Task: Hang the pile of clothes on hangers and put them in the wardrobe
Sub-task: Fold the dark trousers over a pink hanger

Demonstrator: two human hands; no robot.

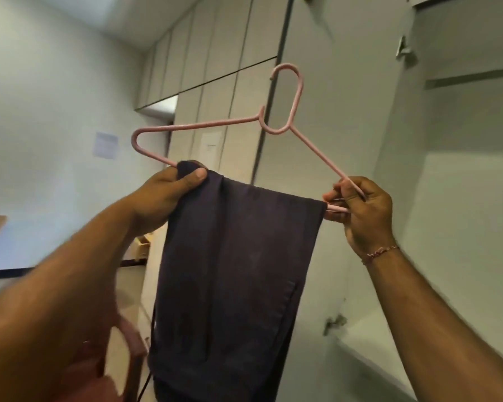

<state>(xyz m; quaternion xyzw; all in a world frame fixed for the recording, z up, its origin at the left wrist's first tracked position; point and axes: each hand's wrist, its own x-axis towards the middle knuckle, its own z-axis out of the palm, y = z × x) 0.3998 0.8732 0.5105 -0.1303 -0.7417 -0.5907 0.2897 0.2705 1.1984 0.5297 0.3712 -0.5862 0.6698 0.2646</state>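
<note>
A pink hanger [215,123] is held up in open air before the grey wardrobe [346,111], hook uppermost. Dark trousers [230,271] drape over its bottom bar (folded, hanging straight down). The left hand [163,195] pinches the trousers at the hanger's left end; the right hand [360,210] grips its right corner. Closed cupboard doors [215,53] line the wall behind the hanger.

The hanger [295,108] looked like pink matt plastic, faintly speckled. The trousers [233,271] were dark, matt cloth (soft-looking). The wardrobe doors [331,111] appeared smooth.
</note>
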